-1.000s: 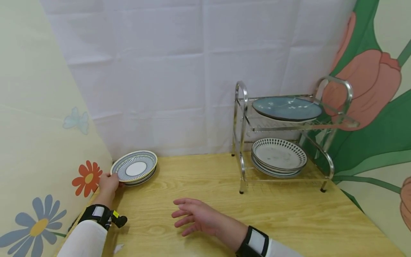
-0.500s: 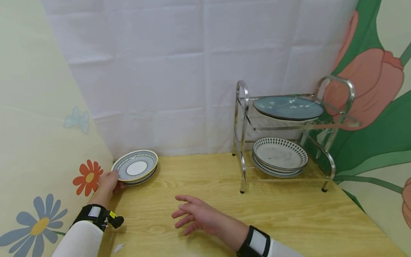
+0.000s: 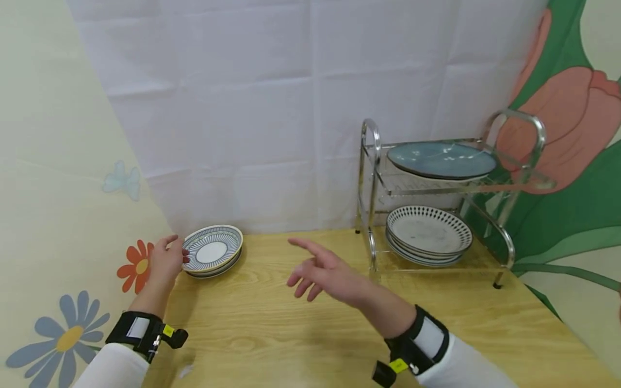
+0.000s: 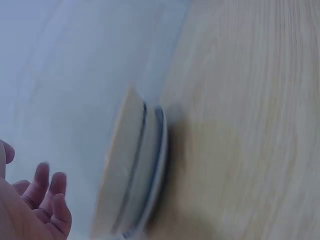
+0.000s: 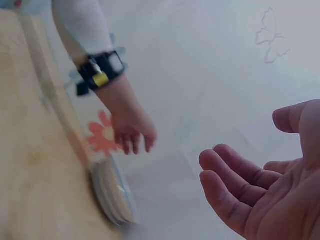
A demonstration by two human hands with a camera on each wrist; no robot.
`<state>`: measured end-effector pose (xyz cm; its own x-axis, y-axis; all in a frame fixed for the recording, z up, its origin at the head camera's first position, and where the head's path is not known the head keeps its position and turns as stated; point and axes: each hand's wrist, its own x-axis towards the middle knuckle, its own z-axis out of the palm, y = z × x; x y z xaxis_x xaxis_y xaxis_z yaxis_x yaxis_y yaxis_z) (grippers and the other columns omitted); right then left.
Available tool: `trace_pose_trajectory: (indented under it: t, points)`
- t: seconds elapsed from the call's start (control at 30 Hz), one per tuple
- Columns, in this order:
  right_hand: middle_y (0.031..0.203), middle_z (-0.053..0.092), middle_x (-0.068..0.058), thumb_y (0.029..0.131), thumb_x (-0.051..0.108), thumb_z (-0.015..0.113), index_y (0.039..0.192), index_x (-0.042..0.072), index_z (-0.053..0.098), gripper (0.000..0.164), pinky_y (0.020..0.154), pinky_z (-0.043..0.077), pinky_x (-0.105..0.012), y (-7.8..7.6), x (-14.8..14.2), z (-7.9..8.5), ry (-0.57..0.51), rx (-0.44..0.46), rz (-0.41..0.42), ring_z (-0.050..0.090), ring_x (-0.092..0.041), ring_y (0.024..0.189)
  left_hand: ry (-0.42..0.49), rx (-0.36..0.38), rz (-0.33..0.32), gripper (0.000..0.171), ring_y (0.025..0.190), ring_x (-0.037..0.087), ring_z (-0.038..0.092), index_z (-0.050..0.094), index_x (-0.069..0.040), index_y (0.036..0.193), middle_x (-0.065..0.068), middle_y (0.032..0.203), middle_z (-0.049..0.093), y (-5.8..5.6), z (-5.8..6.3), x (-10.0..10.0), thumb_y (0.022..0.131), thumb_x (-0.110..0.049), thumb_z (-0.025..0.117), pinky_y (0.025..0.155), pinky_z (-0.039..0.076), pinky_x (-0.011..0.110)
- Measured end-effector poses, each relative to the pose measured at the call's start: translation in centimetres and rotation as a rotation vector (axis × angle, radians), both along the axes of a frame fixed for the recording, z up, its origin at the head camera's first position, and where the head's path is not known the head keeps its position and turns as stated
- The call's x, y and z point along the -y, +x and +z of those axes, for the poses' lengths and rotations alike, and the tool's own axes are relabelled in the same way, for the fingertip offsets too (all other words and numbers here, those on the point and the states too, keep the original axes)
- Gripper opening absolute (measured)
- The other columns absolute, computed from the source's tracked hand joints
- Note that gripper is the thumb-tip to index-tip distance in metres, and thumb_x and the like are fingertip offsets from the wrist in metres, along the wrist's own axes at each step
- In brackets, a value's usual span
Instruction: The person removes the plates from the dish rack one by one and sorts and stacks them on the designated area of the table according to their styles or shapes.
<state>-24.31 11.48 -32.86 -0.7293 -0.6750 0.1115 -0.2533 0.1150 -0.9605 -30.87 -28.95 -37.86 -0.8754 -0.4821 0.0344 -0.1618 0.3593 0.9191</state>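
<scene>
On the table at the back left stands a small stack of plates (image 3: 211, 252); the top one is deep, with blue radiating lines around a white centre. My left hand (image 3: 166, 260) hovers at the stack's left rim, fingers relaxed and holding nothing. In the left wrist view, a gap shows between that hand (image 4: 37, 212) and the blurred stack (image 4: 129, 172). My right hand (image 3: 332, 275) is raised above the middle of the table, with loosely spread fingers. The right wrist view shows its palm and fingers (image 5: 227, 197) with nothing in them.
A two-tier chrome dish rack (image 3: 372, 215) stands at the back right. Its upper shelf bears a blue oval plate (image 3: 441, 160), its lower one a stack of white patterned plates (image 3: 429, 231). A white cloth (image 3: 242, 118) hangs behind the wooden table (image 3: 271, 328).
My left hand has let go of the stack's rim and lifted slightly. My right hand has moved up and to the right. The view has shifted a little.
</scene>
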Motion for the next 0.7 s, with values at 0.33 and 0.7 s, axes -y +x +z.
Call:
trace_pose_trajectory:
  t: [0.33, 0.7]
  points:
    - [0.116, 0.073, -0.013, 0.107, 0.026, 0.054, 0.162, 0.029, 0.028, 0.061, 0.077, 0.061, -0.040, -3.3, -6.3, 10.7, 0.147, -0.446, -0.277, 0.070, -0.027, 0.094, 0.023, -0.147, -0.292, 0.059, 0.091, -0.008, 0.065, 0.029, -0.019, 0.163, 0.013, 0.137, 0.067, 3.0, 3.3, -7.1, 0.108, -0.031, 0.046, 0.077, 0.053, 0.023]
    - [0.141, 0.058, -0.022, 0.106, 0.051, 0.045, 0.166, 0.034, 0.013, 0.070, 0.083, 0.054, -0.044, -8.1, -14.1, 18.5, 0.410, -0.565, -0.618, 0.061, -0.034, 0.115, 0.281, -0.222, -0.497, 0.052, 0.112, 0.025, 0.072, 0.040, -0.017, 0.157, 0.017, 0.133, 0.070, 3.9, 2.4, -16.5, 0.106, -0.020, 0.049, 0.080, 0.054, 0.031]
